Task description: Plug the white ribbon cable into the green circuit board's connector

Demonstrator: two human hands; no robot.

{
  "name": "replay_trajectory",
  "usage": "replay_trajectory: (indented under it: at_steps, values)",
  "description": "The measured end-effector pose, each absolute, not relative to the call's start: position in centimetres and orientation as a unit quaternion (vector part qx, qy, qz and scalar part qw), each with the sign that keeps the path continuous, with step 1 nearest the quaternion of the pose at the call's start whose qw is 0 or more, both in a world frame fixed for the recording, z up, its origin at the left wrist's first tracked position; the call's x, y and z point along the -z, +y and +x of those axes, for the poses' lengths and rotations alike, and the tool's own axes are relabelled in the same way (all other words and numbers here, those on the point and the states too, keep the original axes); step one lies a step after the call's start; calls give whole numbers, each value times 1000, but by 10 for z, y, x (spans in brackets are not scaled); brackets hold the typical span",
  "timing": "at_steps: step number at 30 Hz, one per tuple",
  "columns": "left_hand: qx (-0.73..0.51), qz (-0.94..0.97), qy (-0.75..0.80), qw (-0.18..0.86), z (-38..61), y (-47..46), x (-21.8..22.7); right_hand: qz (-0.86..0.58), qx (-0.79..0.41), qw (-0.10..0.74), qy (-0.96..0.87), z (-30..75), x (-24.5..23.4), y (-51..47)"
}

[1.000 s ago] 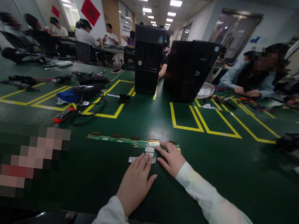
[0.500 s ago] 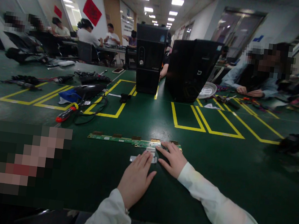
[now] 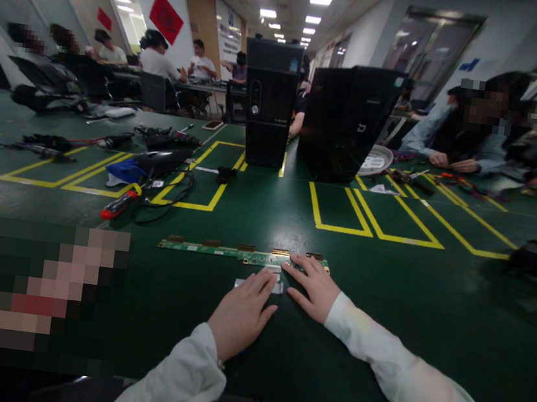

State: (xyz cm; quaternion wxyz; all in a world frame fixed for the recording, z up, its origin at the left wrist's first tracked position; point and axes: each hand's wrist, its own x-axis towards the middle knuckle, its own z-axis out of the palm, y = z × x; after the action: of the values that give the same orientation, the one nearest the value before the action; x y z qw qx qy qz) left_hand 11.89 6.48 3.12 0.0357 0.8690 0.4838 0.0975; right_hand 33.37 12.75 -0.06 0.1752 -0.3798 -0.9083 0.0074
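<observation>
Only slightly changed since half a second ago: a small outward turn of the left hand [image 3: 239, 315] at the wrist, with its fingertips now angled more to the right over the pale flat piece [image 3: 279, 288]. Hardly any shift, by contrast, in the right hand [image 3: 315, 289], laid across the right-hand part of the long green circuit board [image 3: 204, 250]. No visible movement of the board either, lying crosswise on the dark green table [image 3: 409, 290] with brownish tabs [image 3: 280, 252] along the far edge, and with the pale flat piece just beside the near edge. Suggests, as a judgement, steady positioning on the right and fine readjustment on the left, without any lifting or turning of the board so far. Left fingers close together and stretched out, with the thumb held apart; right fingers spread, with the thumb apart too. Cannot tell, at this size, whether pressing down or merely hovering on the left, nor whether pinching anything small on the right. Farther off, toward the left, a tool [image 3: 115, 209] with a red and black handle, near a blue bundle [image 3: 125, 170]; beyond the board, yellow tape outlines [image 3: 343, 230] and two black computer towers [image 3: 270, 103]; off to the right, a white basket [image 3: 378, 158] and another person's hands [image 3: 466, 165].
</observation>
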Motion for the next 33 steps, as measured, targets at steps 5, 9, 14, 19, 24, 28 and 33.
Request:
replay_trajectory:
  at_steps: [5, 9, 14, 19, 24, 28, 33]
  values:
    - [-103, 867, 485, 38, 119, 65, -32, -382, -14, 168, -909, 334, -1, 127]
    - [-110, 861, 495, 40, 123, 64, -33, -381, -18, 167, -909, 334, -1, 127]
    - [-119, 855, 503, 46, 127, 63, -31, -379, -9, 174, -909, 334, 0, 128]
    - [-128, 856, 498, 56, 124, 65, -30, -385, -8, 179, -906, 332, -1, 127]
    - [-141, 861, 483, 67, 114, 68, -39, -391, -5, 175, -904, 331, -2, 126]
    - [-173, 852, 490, 58, 94, 63, -49, -393, -6, 162, -905, 332, -3, 127]
    - [-175, 818, 546, 39, 48, 46, -42, -401, -13, 152, -903, 332, -4, 127]
